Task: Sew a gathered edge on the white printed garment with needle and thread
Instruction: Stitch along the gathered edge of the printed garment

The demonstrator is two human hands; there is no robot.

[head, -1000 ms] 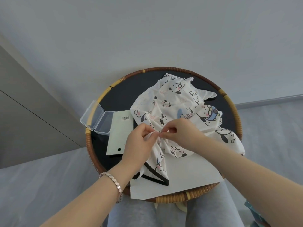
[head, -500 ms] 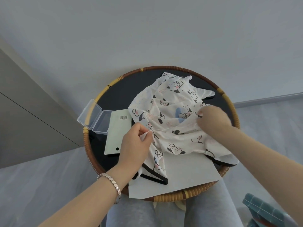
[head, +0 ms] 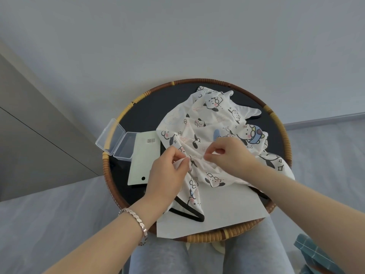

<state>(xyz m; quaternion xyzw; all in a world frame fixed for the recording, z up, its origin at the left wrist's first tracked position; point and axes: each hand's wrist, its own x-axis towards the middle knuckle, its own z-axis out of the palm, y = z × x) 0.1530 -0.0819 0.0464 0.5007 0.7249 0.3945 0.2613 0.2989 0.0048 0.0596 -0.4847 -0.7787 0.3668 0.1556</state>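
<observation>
1. Setting: plain grey wall and grey floor, with one round table (head: 106,167) that has a woven rattan rim and a smooth black top.
2. Far left on the rim sits one clear plastic box (head: 115,142), hinged lid flipped open. Just right of it is one flat pale card (head: 143,159) with a barcode and a punched hole.
3. The left hand (head: 167,175), silver link bracelet (head: 138,222) on that wrist, has thumb and fingers closed on a bunched edge of the garment (head: 207,123).
4. The garment is thin white fabric, cartoon puppy print, black trim, crumpled over the table's middle and right, partly lying on one white sheet (head: 227,206).
5. The right hand (head: 231,155) pinches the same gathered edge right beside the left. Needle and thread are too small to make out.
</observation>
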